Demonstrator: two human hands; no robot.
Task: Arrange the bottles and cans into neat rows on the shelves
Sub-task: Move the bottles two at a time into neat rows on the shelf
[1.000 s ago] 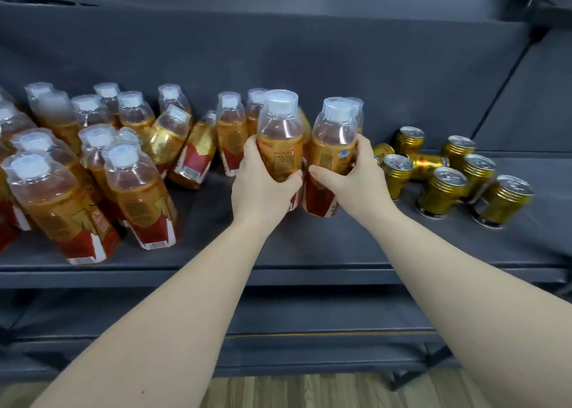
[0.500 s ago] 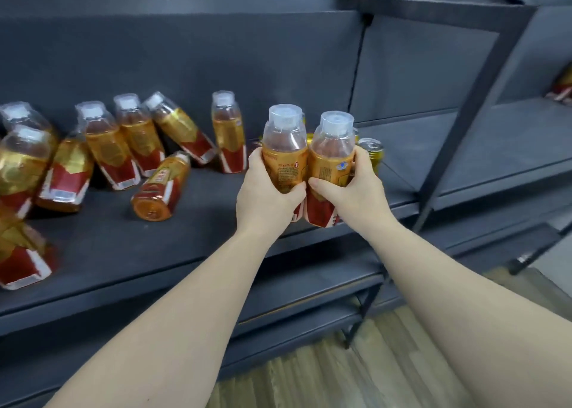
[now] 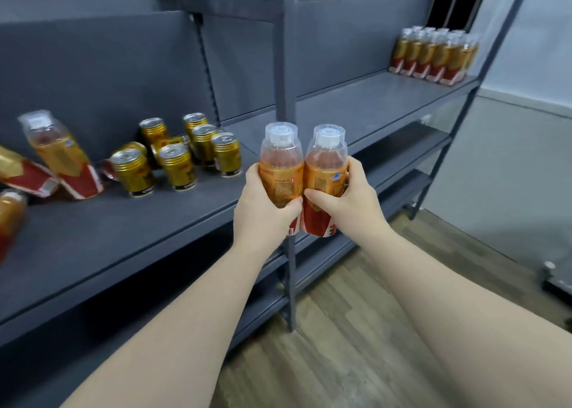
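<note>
My left hand [image 3: 263, 212] grips one orange bottle [image 3: 280, 166] with a clear cap, and my right hand [image 3: 349, 200] grips a second one [image 3: 325, 172]. Both bottles are upright, side by side and touching, held in the air in front of the shelf upright post [image 3: 286, 76]. Several gold cans [image 3: 176, 163] stand and lie in a loose cluster on the left shelf [image 3: 123, 222]. Tilted and fallen orange bottles [image 3: 58, 154] lie at the far left. A neat block of bottles [image 3: 433, 56] stands at the far end of the right shelf [image 3: 371, 101].
The dark grey shelving runs in two bays split by the post. Lower shelves [image 3: 399, 147] sit beneath. Wooden floor [image 3: 356, 330] lies below my arms, and a pale wall [image 3: 526, 129] closes the right side.
Both hands have carried the two bottles to the right, away from the jumbled bottles. The view has swung right, so the cans now sit left of my hands and the right bay's row has appeared.
</note>
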